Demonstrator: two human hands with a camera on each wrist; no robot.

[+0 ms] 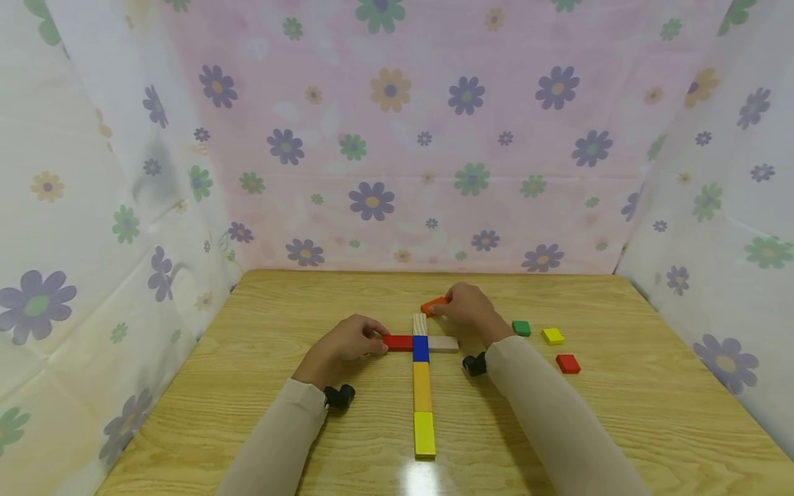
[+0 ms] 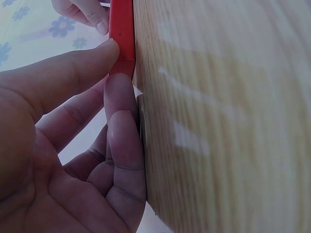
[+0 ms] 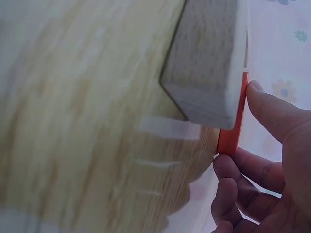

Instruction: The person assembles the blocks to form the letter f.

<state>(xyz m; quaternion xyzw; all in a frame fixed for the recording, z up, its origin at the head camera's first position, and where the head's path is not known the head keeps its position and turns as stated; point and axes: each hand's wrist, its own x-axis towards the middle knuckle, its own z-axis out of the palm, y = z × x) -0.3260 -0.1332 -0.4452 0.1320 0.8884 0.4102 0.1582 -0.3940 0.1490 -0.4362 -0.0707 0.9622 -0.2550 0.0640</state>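
On the table, flat wooden blocks form a cross. My left hand [image 1: 350,339] pinches the outer end of the red block [image 1: 398,343], the cross's left arm; its thumb and index finger show on that block [image 2: 121,29] in the left wrist view. Beyond the top, my right hand [image 1: 469,303] holds an orange block [image 1: 433,305] slantwise between thumb and fingers, close to the pale striped block [image 1: 420,324]. A blue block [image 1: 420,349] marks the centre, with a greyish-white block [image 1: 443,344] to its right. In the right wrist view, this pale block partly hides the orange block [image 3: 231,138].
Below the blue block run a yellow-orange block [image 1: 422,387] and a bright yellow block [image 1: 424,435]. Right of my right forearm lie small green [image 1: 522,328], yellow [image 1: 553,336] and red [image 1: 568,364] blocks. Flowered cloth [image 1: 397,138] hangs behind the table and along both sides.
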